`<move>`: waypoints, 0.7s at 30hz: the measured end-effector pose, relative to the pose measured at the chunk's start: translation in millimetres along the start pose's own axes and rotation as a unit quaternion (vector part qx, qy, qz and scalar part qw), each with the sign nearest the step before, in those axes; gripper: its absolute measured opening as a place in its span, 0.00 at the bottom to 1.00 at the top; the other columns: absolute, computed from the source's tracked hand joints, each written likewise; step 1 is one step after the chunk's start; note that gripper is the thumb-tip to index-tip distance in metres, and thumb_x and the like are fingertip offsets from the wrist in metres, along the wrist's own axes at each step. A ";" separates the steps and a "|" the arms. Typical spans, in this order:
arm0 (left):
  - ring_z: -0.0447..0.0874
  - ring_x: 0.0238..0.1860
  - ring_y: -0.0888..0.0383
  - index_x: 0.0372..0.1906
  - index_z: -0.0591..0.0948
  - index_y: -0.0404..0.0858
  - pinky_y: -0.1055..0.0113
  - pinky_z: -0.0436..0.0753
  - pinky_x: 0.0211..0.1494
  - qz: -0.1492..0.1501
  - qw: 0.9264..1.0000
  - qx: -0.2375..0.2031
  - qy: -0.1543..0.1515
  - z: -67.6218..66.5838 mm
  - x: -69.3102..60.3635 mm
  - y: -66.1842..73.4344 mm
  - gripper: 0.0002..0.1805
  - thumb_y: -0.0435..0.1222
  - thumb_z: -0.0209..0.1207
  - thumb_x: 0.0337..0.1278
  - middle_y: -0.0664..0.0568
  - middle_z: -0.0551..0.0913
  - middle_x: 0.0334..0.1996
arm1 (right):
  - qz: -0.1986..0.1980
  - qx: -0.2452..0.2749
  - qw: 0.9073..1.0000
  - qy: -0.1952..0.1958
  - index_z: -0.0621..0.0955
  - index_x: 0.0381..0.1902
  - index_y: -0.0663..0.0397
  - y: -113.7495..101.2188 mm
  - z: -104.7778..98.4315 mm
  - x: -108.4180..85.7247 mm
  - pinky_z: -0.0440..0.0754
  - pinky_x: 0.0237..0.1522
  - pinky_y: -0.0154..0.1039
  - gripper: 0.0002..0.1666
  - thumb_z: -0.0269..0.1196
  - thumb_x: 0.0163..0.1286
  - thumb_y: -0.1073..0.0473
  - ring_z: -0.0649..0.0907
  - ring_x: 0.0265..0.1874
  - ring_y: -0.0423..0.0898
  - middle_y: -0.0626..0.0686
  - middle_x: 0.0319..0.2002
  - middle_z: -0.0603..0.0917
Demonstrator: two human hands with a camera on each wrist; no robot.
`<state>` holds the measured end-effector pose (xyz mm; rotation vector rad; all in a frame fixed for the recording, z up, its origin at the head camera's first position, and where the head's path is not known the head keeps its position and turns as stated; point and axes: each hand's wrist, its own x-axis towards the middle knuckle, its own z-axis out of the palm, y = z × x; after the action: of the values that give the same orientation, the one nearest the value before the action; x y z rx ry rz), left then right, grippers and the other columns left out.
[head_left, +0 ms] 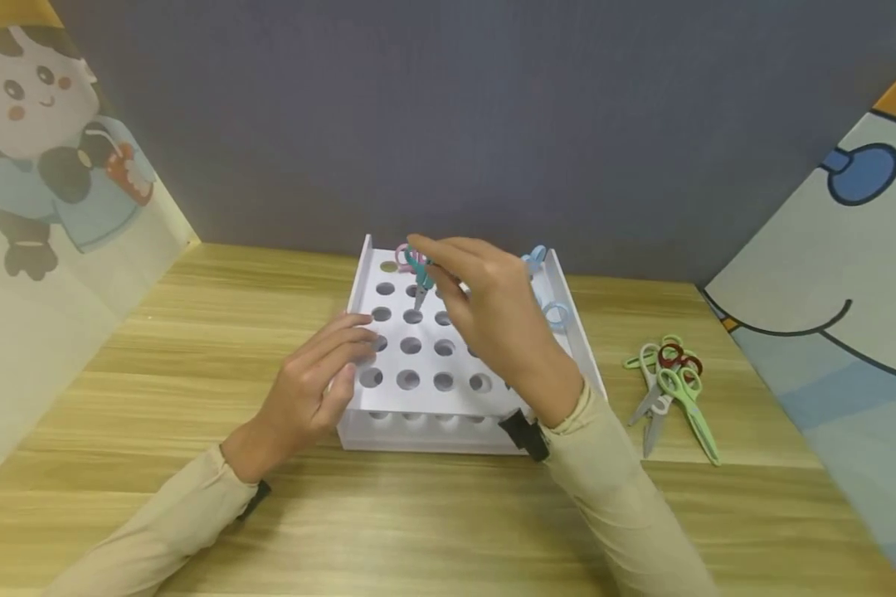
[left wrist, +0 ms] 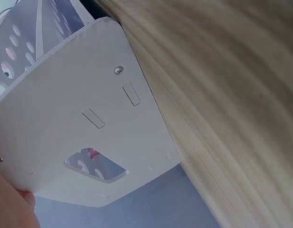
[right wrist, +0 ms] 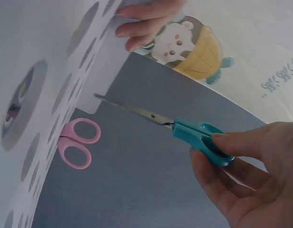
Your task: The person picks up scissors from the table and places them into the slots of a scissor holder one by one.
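Observation:
A white rack [head_left: 427, 402] with rows of round holes stands on the table. Teal-handled scissors [right wrist: 199, 137] are pinched by their handle loops between the thumb and fingers of my right hand [head_left: 493, 303]. Their blades point down over the holes, and the tip looks close to one in the head view. My left hand [head_left: 321, 369] rests its fairly straight fingers over the rack's left edge. Pink-handled scissors [right wrist: 79, 142] stand in a hole in the back row, handles up. Light blue scissors handles [head_left: 556, 315] show on the rack's right side, partly hidden by my right hand.
To the right of the rack lies a loose pile of scissors: light green ones [head_left: 696, 414], white ones [head_left: 651, 377] and dark red handles [head_left: 670, 356]. A grey panel [head_left: 448, 124] rises behind the table [head_left: 269, 282]. Printed walls stand on both sides.

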<state>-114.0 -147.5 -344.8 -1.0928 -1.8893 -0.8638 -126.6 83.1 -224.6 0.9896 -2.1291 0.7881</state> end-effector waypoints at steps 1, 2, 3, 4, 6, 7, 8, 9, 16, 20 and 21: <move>0.79 0.57 0.38 0.37 0.82 0.26 0.46 0.72 0.71 0.000 1.000 0.000 0.001 0.3 -0.2 0.1 0.19 0.34 0.42 0.64 0.37 0.84 0.47 | 0.005 0.001 1.000 -0.012 0.84 0.56 0.59 0.4 1.9 2.1 0.87 0.43 0.34 0.19 0.62 0.68 0.71 0.86 0.41 0.47 0.56 0.46 0.88; 0.79 0.57 0.38 0.37 0.82 0.27 0.45 0.73 0.71 -0.001 1.000 0.000 0.001 0.6 -0.3 0.1 0.20 0.34 0.41 0.64 0.38 0.84 0.46 | 0.012 0.000 1.000 -0.026 0.83 0.56 0.59 1.0 3.8 4.1 0.86 0.42 0.34 0.19 0.61 0.68 0.71 0.86 0.41 0.47 0.56 0.47 0.88; 0.79 0.57 0.38 0.37 0.82 0.27 0.44 0.73 0.70 -0.002 1.000 0.001 0.001 0.9 -0.5 0.1 0.20 0.34 0.41 0.64 0.38 0.84 0.46 | 0.021 -0.001 0.999 -0.041 0.83 0.57 0.59 1.6 5.8 6.0 0.86 0.43 0.34 0.19 0.61 0.69 0.70 0.86 0.41 0.46 0.56 0.48 0.87; 0.79 0.57 0.39 0.37 0.82 0.27 0.44 0.73 0.70 -0.003 1.000 0.001 0.002 1.3 -0.8 0.0 0.20 0.34 0.41 0.64 0.38 0.84 0.46 | 0.030 -0.004 0.998 -0.058 0.83 0.58 0.59 2.2 7.7 7.7 0.86 0.44 0.34 0.19 0.60 0.69 0.70 0.86 0.42 0.46 0.56 0.49 0.87; 0.79 0.57 0.39 0.36 0.82 0.27 0.45 0.73 0.70 -0.005 1.000 0.000 0.004 2.7 -1.2 0.0 0.20 0.34 0.41 0.64 0.38 0.84 0.46 | 0.051 -0.016 0.994 -0.094 0.82 0.58 0.59 3.7 11.8 10.6 0.86 0.48 0.34 0.20 0.60 0.70 0.70 0.86 0.45 0.47 0.56 0.50 0.87; 0.79 0.57 0.39 0.36 0.82 0.28 0.47 0.73 0.71 -0.006 1.000 -0.001 0.005 2.8 -1.5 -0.2 0.19 0.34 0.41 0.64 0.39 0.85 0.46 | 0.062 -0.022 0.991 -0.115 0.82 0.58 0.59 4.1 14.2 12.3 0.86 0.50 0.34 0.20 0.60 0.70 0.70 0.86 0.47 0.47 0.56 0.51 0.86; 0.79 0.58 0.39 0.36 0.82 0.28 0.48 0.73 0.71 -0.006 1.000 -0.002 0.004 3.2 -1.7 -0.4 0.19 0.34 0.41 0.63 0.39 0.84 0.46 | 0.074 -0.026 0.988 -0.137 0.82 0.58 0.59 4.8 16.5 13.6 0.86 0.49 0.33 0.20 0.60 0.69 0.71 0.86 0.46 0.47 0.57 0.51 0.86; 0.79 0.58 0.39 0.36 0.82 0.28 0.49 0.73 0.72 -0.007 1.000 -0.003 0.002 3.6 -2.1 -0.5 0.19 0.34 0.42 0.62 0.39 0.84 0.46 | 0.085 -0.029 0.983 -0.160 0.82 0.58 0.59 5.8 18.8 14.7 0.87 0.46 0.33 0.20 0.60 0.69 0.71 0.86 0.43 0.47 0.57 0.50 0.87; 0.78 0.59 0.39 0.37 0.83 0.28 0.48 0.72 0.72 -0.016 1.000 0.000 -0.010 6.5 -3.2 -2.2 0.18 0.33 0.43 0.60 0.38 0.84 0.48 | 0.132 -0.036 0.949 -0.283 0.81 0.59 0.60 14.2 25.3 16.4 0.82 0.33 0.32 0.26 0.58 0.63 0.77 0.82 0.33 0.46 0.58 0.47 0.87; 0.78 0.59 0.40 0.36 0.82 0.28 0.50 0.71 0.73 -0.018 1.000 0.007 -0.009 3.6 -4.4 -3.1 0.18 0.34 0.42 0.60 0.39 0.84 0.47 | 0.140 -0.023 0.939 -0.312 0.79 0.61 0.60 18.0 29.1 16.3 0.82 0.38 0.35 0.27 0.58 0.64 0.76 0.81 0.37 0.46 0.57 0.50 0.85; 0.78 0.59 0.40 0.36 0.82 0.28 0.50 0.71 0.73 -0.018 1.000 0.009 -0.010 2.6 -4.8 -3.0 0.18 0.34 0.42 0.60 0.39 0.84 0.47 | 0.143 -0.020 0.937 -0.317 0.79 0.62 0.59 18.6 30.6 16.2 0.82 0.39 0.35 0.27 0.58 0.65 0.75 0.80 0.38 0.46 0.57 0.50 0.85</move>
<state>-115.8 -148.3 -350.7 -1.0636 -1.9337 -0.8576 -159.1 63.7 -235.4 1.0174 -2.8838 0.6008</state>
